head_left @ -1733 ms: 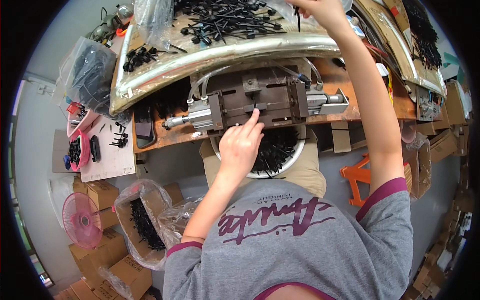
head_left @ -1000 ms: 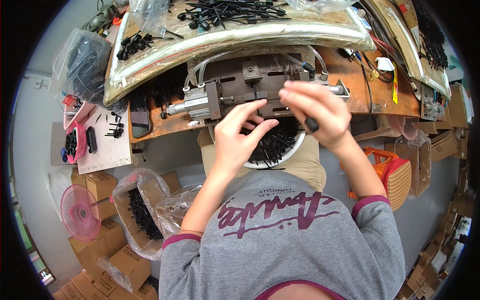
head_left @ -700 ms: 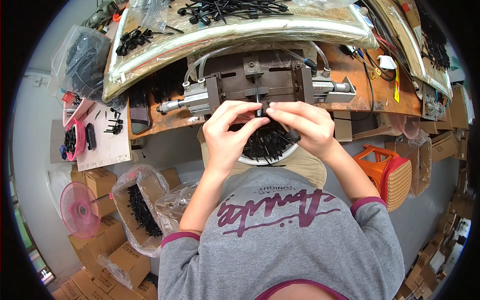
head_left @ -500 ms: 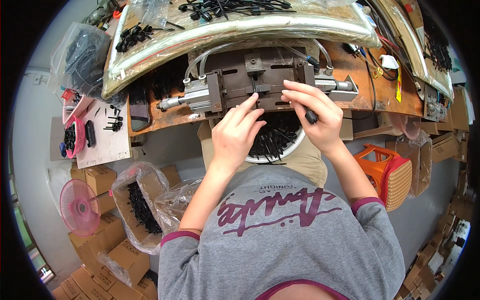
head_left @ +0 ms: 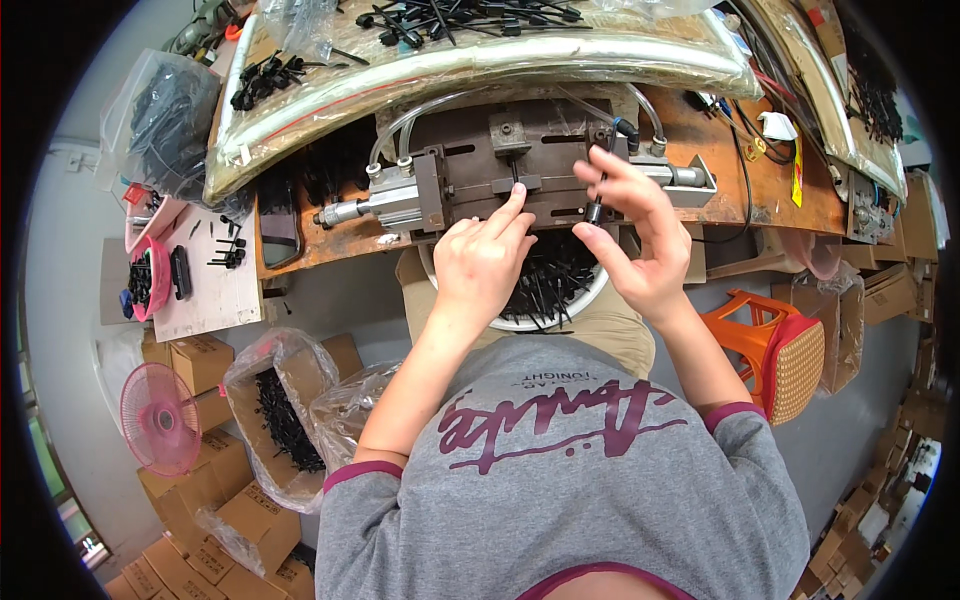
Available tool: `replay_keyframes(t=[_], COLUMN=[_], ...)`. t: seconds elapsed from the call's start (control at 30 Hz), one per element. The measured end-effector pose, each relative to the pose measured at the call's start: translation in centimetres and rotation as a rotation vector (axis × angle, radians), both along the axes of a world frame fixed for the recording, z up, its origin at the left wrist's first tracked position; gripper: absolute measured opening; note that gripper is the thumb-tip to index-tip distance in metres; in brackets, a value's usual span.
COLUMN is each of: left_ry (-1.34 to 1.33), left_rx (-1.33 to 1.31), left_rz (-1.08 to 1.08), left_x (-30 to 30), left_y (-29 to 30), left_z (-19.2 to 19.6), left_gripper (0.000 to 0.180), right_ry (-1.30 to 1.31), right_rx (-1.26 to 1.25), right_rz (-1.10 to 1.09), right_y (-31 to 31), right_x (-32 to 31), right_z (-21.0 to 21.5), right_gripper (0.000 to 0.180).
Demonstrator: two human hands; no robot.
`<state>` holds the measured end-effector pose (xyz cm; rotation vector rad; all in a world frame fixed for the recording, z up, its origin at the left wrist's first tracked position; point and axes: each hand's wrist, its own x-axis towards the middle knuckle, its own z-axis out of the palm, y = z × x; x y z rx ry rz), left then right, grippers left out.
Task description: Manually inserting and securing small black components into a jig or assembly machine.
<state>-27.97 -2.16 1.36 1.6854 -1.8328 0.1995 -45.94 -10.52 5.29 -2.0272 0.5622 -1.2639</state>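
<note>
My left hand [head_left: 480, 262] has its index finger stretched out, the tip resting on a small black part [head_left: 516, 184] seated in the middle of the dark metal fixture [head_left: 470, 180]. Its other fingers are bent loosely beneath. My right hand [head_left: 645, 235] is raised at the fixture's right side, holding a thin black rod with a knob [head_left: 594, 212] between thumb and fingers. The rod points away from me, and the fingertips are slightly blurred. Below both hands, a white tub [head_left: 520, 324] between my legs holds many similar black parts [head_left: 548, 285].
Silver cylinders [head_left: 400, 200] with clear air hoses flank the fixture. Behind it, a plastic-wrapped raised board [head_left: 480, 62] carries more black parts. To the left stand a pink basket [head_left: 152, 275], a pink fan [head_left: 160, 418] and a bag-lined box [head_left: 285, 420]; an orange stool [head_left: 745, 325] is at right.
My right hand has turned and its fingers have spread, bringing the rod and knob up and leftward. My left index fingertip stays on the fixture's middle, its hand shifted slightly.
</note>
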Motion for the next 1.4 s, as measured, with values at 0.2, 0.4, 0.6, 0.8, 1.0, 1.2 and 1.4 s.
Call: replay_keyframes(t=[0.2, 0.4, 0.6, 0.8, 1.0, 1.2, 1.4], left_ry=[0.022, 0.124, 0.237, 0.325, 0.351, 0.344, 0.325], left_rx=[-0.002, 0.043, 0.252, 0.083, 0.088, 0.054, -0.009], left_rz=[-0.006, -0.103, -0.288, -0.186, -0.225, -0.237, -0.223], left_x=[0.2, 1.0, 2.4, 2.3, 2.0, 2.0, 2.3], left_y=[0.1, 0.6, 2.2, 2.4, 2.9, 3.3, 3.6], left_z=[0.1, 0.6, 5.0, 5.6, 4.7, 4.4, 4.6], left_gripper=[0.029, 0.029, 0.035, 0.018, 0.009, 0.010, 0.012], right_ry=[0.157, 0.289, 0.451, 0.613, 0.611, 0.650, 0.470], right_rx=[-0.193, -0.284, -0.427, -0.532, -0.512, -0.466, -0.334], right_rz=[-0.042, -0.041, -0.046, -0.096, -0.100, -0.055, -0.038], right_y=[-0.1, -0.1, 0.8, 1.5, 1.2, 0.9, -4.6], right_x=[0.4, 1.0, 1.4, 3.3, 3.9, 3.9, 4.7], right_z=[-0.1, -1.5, -3.7, -4.0, -3.4, -2.6, 3.4], right_gripper=[0.028, 0.024, 0.021, 0.018, 0.013, 0.015, 0.031])
